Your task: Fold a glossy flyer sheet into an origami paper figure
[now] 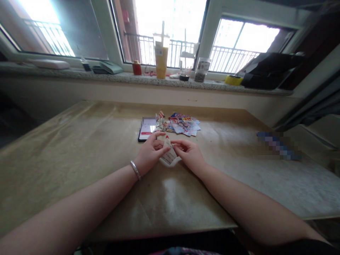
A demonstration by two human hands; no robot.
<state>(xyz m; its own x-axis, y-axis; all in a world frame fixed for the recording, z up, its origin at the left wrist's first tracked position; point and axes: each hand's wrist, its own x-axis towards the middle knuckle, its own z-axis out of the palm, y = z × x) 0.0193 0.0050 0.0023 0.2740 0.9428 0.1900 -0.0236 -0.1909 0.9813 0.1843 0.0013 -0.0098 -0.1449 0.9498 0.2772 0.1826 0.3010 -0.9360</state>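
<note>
My left hand (152, 150) pinched the left side of a small, pale, printed paper piece (169, 156) with a red tip, and my right hand (190, 154) pinched its right side. It was between the near and far edges of the tan, glossy surface (92, 148). Uneven pulling, I judged, could have skewed or torn it; a slip toward the far edge might have knocked the crumpled red-and-white papers (161, 123) or black-edged phone (147, 129).

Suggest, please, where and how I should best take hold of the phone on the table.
Its left long edge, probably, coming from the left: the phone lies flat, screen up, while folded papers crowd its right side and the left hand its near right corner.
</note>
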